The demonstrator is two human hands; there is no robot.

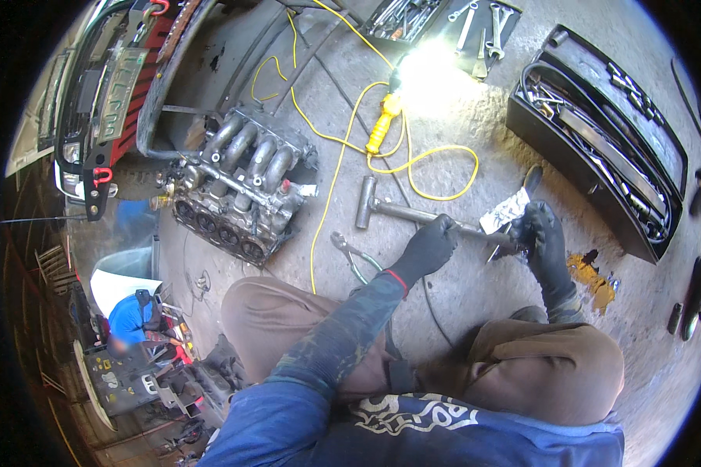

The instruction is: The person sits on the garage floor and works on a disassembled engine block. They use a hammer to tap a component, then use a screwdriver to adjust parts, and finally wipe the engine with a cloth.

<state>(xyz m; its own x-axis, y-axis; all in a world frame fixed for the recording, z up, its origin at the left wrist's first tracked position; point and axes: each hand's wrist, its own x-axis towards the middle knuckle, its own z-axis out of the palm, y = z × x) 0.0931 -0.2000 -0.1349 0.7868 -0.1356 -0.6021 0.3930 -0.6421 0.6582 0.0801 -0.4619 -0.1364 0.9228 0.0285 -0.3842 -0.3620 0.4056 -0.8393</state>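
Note:
My left hand (431,247), in a dark glove with a red cuff edge, is closed with its fingertips pinched together over a T-shaped metal bar (397,210). What it pinches, if anything, is too small to make out. My right hand (547,237), also gloved, is curled round something dark at the bar's far right end. Short thin metal pieces (492,253) stick out beside its fingers. A crumpled silvery-white packet (506,212) lies against that hand's fingers. Pliers with pale green handles (354,255) rest on the floor left of my left hand.
An engine cylinder head with intake manifold (237,183) stands at left. A lit yellow work lamp (383,124) lies ahead amid its looping cord. An open black toolbox (600,156) is at right, with spanners (497,35) far ahead. A person in blue (132,317) works at far left.

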